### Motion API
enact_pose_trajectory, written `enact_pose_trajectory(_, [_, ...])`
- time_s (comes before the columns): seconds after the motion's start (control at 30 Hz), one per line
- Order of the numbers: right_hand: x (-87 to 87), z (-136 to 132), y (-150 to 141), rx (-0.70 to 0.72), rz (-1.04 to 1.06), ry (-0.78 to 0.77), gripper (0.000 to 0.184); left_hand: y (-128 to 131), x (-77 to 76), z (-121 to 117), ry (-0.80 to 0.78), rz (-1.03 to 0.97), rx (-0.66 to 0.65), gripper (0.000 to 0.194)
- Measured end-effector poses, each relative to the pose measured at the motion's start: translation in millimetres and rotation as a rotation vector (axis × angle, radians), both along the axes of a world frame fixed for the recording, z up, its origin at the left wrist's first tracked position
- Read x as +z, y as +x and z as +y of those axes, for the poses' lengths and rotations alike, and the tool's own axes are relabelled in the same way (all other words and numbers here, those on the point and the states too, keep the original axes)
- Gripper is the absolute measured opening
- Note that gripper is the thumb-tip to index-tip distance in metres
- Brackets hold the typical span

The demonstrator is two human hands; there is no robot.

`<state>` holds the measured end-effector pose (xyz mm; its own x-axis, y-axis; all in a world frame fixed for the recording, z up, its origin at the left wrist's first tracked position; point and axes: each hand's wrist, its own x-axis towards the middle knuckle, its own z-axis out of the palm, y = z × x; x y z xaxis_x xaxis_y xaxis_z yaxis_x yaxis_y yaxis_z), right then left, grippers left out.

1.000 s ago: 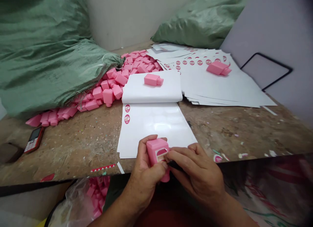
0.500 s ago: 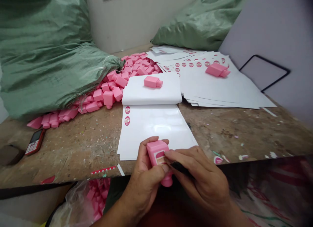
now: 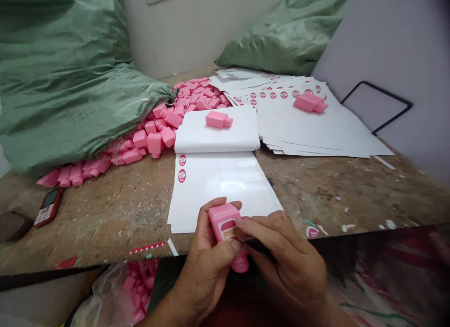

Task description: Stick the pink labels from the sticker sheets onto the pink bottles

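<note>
My left hand [image 3: 207, 270] is wrapped round a pink plastic bottle [image 3: 223, 211], tilted with its neck toward me. On the bottle's upper face is a pink and white label [image 3: 228, 227]; fingers cover part of it. My right hand [image 3: 291, 256] is closed around a slim dark tool [image 3: 262, 248], mostly hidden, and its fingertips touch the label's edge. Just beyond my hands lies a white label sheet [image 3: 225, 191], its far part folded back, with two oval stickers [image 3: 182, 175] at its left edge. Another pink bottle [image 3: 218, 119] rests on the folded part.
A heap of pink bottles [image 3: 154, 141] spills beside a green sack [image 3: 70, 97] at left. To the right, stacked label sheets [image 3: 309, 130] carry a pink bottle [image 3: 310, 102]. A red phone [image 3: 49, 207] lies near the left edge. Below the table is a plastic bag [image 3: 108, 294] of pink pieces.
The view has shifted slightly. My right fingers have moved a little over the label, and less of the dark tool shows. My left hand keeps its hold on the bottle.
</note>
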<state>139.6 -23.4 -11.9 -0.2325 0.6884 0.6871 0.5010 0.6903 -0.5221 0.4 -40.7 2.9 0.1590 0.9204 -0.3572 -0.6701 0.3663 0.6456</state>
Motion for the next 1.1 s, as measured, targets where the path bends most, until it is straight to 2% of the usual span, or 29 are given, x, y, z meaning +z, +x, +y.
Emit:
enact_pose_trajectory(0.37, [-1.5,0.0,-0.7,-0.008,0.018,0.02,0.026,1.2,1.4,-1.1,-0.006,-0.021,0.004,0.056])
enact_pose_trajectory(0.87, [-1.1,-0.7,0.9,-0.002,0.002,0.014,0.031,2.2,2.9,-3.1,-0.016,-0.022,0.007,0.055])
enact_pose_trajectory(1.1, [-5.1,-1.9,2.4,-0.001,-0.027,0.062,0.023,1.2,2.6,-2.8,-0.001,-0.006,0.012,0.054])
